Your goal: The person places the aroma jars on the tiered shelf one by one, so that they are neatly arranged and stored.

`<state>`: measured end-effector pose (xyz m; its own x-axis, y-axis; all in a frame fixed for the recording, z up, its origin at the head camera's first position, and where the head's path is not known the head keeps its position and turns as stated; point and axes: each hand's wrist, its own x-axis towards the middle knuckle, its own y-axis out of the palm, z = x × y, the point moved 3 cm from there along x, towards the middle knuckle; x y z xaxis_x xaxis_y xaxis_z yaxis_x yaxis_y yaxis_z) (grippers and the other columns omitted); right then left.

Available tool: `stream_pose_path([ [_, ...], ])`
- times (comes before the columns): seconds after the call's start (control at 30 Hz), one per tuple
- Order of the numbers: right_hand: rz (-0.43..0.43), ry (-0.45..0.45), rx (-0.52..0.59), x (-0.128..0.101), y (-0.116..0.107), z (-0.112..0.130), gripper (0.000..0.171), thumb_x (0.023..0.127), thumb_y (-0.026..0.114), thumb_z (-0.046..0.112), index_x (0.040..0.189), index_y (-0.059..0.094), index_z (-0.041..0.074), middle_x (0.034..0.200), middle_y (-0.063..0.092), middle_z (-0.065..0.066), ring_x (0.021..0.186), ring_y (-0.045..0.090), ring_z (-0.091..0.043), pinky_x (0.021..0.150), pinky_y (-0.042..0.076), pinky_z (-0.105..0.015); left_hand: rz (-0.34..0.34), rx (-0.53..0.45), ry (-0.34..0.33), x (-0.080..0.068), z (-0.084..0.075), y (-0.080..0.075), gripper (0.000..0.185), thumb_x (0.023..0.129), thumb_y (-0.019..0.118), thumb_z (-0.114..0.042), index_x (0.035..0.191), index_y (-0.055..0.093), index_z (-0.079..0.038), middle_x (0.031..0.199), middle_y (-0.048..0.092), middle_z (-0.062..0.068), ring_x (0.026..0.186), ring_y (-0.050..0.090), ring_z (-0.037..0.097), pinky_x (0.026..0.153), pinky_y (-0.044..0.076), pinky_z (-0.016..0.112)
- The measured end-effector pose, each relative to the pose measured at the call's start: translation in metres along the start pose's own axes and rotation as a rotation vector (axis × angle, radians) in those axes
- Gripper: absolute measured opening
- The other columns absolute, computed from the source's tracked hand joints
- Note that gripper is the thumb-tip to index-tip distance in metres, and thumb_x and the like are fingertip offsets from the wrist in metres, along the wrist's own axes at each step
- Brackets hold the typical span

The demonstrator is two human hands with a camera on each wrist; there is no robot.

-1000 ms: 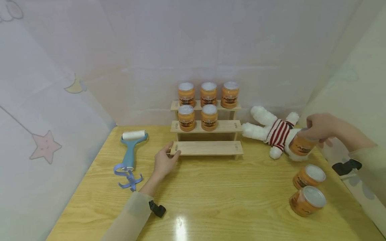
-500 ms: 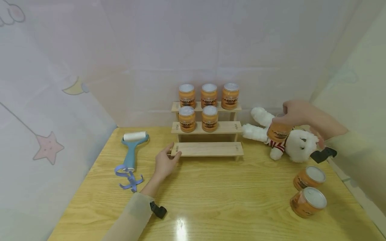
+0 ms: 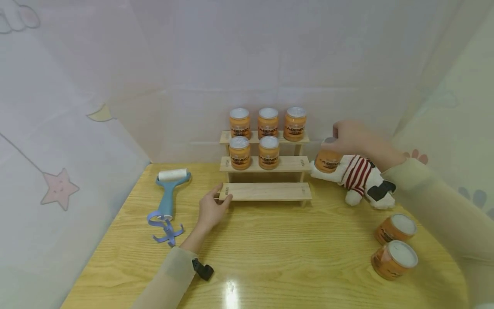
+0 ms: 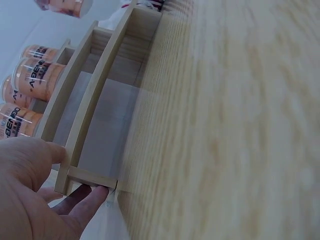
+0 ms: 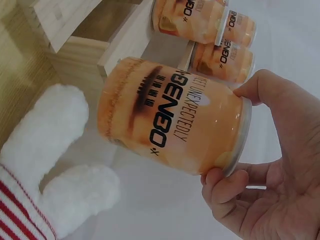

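A three-step wooden shelf [image 3: 266, 191] stands at the back of the table. Three orange jars [image 3: 267, 122] sit on its top step and two [image 3: 253, 152] on the middle step; the bottom step is bare. My right hand [image 3: 341, 136] grips another orange jar [image 3: 328, 162] by its silver lid and holds it in the air just right of the middle step, above the plush toy's legs. In the right wrist view the jar [image 5: 170, 115] lies tilted in the fingers [image 5: 225, 182]. My left hand [image 3: 216, 201] pinches the left end of the bottom step [image 4: 82, 175].
A white plush toy [image 3: 359, 176] in a red-striped shirt lies right of the shelf. Two more orange jars [image 3: 395, 227] [image 3: 393, 258] lie on their sides near the table's right edge. A blue lint roller [image 3: 167, 191] lies on the left. Fabric walls close in the yellow table [image 3: 289, 257].
My right hand has carried the jar up and to the left, from over the plush toy's head to beside the shelf's middle step. The left hand has stayed on the bottom step.
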<state>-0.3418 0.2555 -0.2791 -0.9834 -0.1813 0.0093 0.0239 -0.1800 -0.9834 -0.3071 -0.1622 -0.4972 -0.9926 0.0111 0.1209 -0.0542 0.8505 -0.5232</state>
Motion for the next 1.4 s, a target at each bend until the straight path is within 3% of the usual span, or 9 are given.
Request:
stream_pose_path([
  [0.3, -0.102, -0.043, 0.074, 0.028, 0.018, 0.028, 0.046, 0.086, 0.074, 0.049, 0.077, 0.053, 0.01, 0.062, 0.045, 0.001, 0.059, 0.04, -0.018, 0.055, 0.034, -0.033, -0.012, -0.006, 0.003, 0.001, 0.002, 0.001, 0.065, 0.102, 0.075, -0.029, 0.157, 0.051, -0.005, 0.127, 0.071, 0.028, 0.097, 0.08, 0.035, 0.07, 0.067, 0.032],
  [0.6, -0.092, -0.028, 0.236, 0.037, 0.042, 0.039, 0.041, 0.089, 0.071, 0.038, 0.073, 0.043, 0.012, 0.06, 0.032, 0.002, 0.055, 0.029, -0.016, 0.05, 0.029, -0.032, -0.02, -0.011, 0.01, -0.003, 0.0, 0.003, 0.064, 0.102, 0.075, -0.028, 0.156, 0.053, -0.004, 0.13, 0.07, 0.029, 0.097, 0.08, 0.035, 0.072, 0.067, 0.032],
  [0.73, -0.133, -0.06, 0.283, 0.036, 0.046, 0.037, 0.035, 0.091, 0.068, 0.038, 0.079, 0.051, 0.011, 0.062, 0.044, -0.001, 0.054, 0.04, -0.018, 0.05, 0.037, -0.034, -0.025, -0.007, 0.02, -0.002, 0.001, 0.003, 0.064, 0.102, 0.075, -0.028, 0.156, 0.052, -0.004, 0.132, 0.068, 0.03, 0.097, 0.08, 0.036, 0.073, 0.067, 0.033],
  [0.83, -0.154, -0.061, 0.311, 0.033, 0.047, 0.034, 0.038, 0.094, 0.072, 0.045, 0.091, 0.06, 0.008, 0.075, 0.062, -0.008, 0.063, 0.056, -0.024, 0.054, 0.047, -0.037, -0.026, -0.009, 0.021, -0.001, 0.002, 0.002, 0.063, 0.102, 0.075, -0.029, 0.156, 0.052, -0.005, 0.132, 0.068, 0.03, 0.098, 0.08, 0.036, 0.073, 0.067, 0.034],
  [0.97, -0.159, -0.059, 0.324, 0.029, 0.047, 0.031, 0.05, 0.09, 0.08, 0.053, 0.103, 0.066, 0.007, 0.092, 0.072, -0.014, 0.079, 0.067, -0.028, 0.062, 0.056, -0.038, -0.03, -0.016, 0.019, -0.001, 0.003, 0.001, 0.064, 0.102, 0.075, -0.029, 0.157, 0.052, -0.005, 0.129, 0.068, 0.03, 0.097, 0.08, 0.036, 0.071, 0.067, 0.032],
  [1.23, -0.158, -0.032, 0.397, 0.028, 0.05, 0.028, 0.053, 0.085, 0.089, 0.046, 0.111, 0.07, 0.005, 0.106, 0.077, -0.017, 0.097, 0.073, -0.031, 0.076, 0.064, -0.042, -0.027, -0.016, 0.017, -0.001, 0.003, 0.001, 0.064, 0.102, 0.075, -0.029, 0.156, 0.053, -0.005, 0.127, 0.069, 0.029, 0.095, 0.081, 0.035, 0.07, 0.067, 0.031],
  [1.4, -0.184, -0.045, 0.409, 0.031, 0.051, 0.031, 0.051, 0.085, 0.089, 0.046, 0.112, 0.073, 0.006, 0.106, 0.079, -0.016, 0.098, 0.074, -0.03, 0.081, 0.062, -0.045, -0.027, -0.003, 0.016, -0.001, 0.002, 0.001, 0.064, 0.102, 0.075, -0.031, 0.156, 0.053, -0.007, 0.134, 0.067, 0.029, 0.098, 0.08, 0.036, 0.073, 0.067, 0.034],
])
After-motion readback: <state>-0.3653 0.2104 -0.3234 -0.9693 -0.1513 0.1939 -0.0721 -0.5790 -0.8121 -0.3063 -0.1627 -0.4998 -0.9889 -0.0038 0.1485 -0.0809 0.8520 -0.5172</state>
